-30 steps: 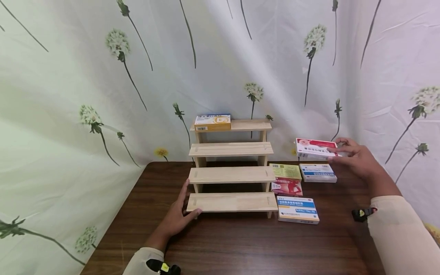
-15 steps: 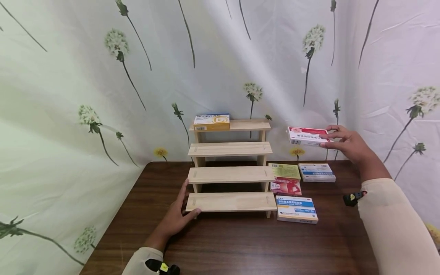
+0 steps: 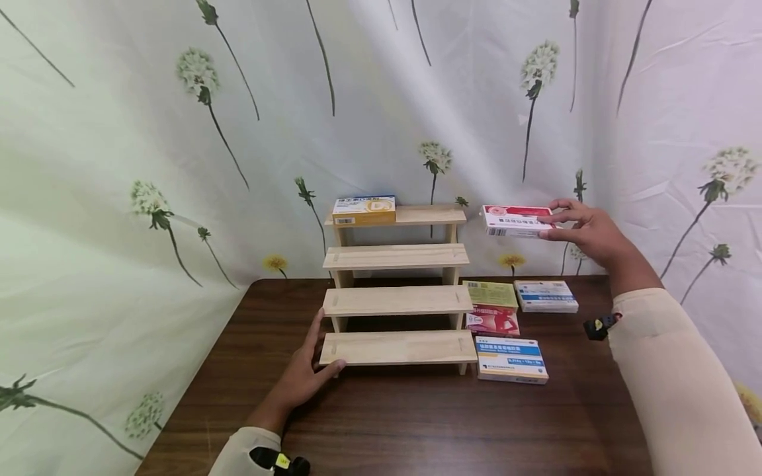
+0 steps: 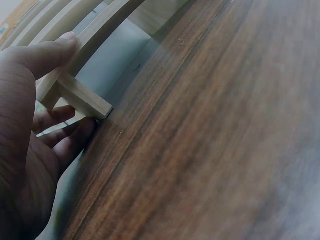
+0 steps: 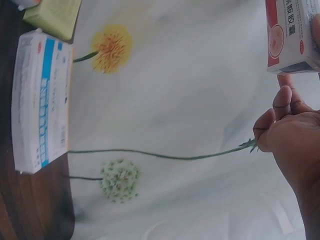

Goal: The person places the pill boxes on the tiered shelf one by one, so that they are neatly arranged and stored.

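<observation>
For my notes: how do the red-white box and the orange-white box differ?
The red-white box is held in the right hand; the orange-white box rests on the top shelf. The red-white box has a red band; the orange-white box, an orange front. Both carry printing.

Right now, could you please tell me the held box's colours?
The held box is mainly white and red, best seen in the head view.
</observation>
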{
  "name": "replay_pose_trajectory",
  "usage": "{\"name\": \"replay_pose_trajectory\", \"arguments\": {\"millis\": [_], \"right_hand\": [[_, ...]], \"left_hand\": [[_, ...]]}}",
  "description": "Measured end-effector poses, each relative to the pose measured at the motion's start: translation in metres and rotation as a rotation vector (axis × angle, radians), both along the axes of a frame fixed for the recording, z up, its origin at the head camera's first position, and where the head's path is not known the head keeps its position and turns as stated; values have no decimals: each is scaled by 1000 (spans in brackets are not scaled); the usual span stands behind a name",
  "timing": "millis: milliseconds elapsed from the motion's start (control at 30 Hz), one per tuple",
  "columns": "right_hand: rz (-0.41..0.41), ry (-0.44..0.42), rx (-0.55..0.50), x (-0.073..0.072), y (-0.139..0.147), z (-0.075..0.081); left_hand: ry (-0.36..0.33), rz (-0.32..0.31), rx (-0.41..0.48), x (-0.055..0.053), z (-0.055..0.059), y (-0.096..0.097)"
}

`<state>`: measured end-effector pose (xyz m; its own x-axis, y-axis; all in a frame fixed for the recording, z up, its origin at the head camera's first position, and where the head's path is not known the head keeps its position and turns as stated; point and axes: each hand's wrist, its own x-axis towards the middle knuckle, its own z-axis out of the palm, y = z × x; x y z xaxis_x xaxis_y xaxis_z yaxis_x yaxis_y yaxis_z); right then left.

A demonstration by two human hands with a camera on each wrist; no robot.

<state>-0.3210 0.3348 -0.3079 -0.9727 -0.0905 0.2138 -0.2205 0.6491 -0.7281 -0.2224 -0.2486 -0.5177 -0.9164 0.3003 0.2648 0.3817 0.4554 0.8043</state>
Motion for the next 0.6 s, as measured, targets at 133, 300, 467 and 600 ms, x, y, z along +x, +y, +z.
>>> {"name": "replay_pose_trajectory", "arguments": {"millis": [133,300,467,600], "right_hand": [[11,28,-14,-2,-9,7],[30,43,-38,-5,-21,13],[64,56,-41,-12,-34,18],[89,54,-61,-16,-46,20]], "left_hand": [[3,-12,12,-1,-1,-1],[-9,-11,14,-1,-2,-2],[-11,-15,29,0,-1,-2],[-17,-18,29,0,-1,-2]]}}
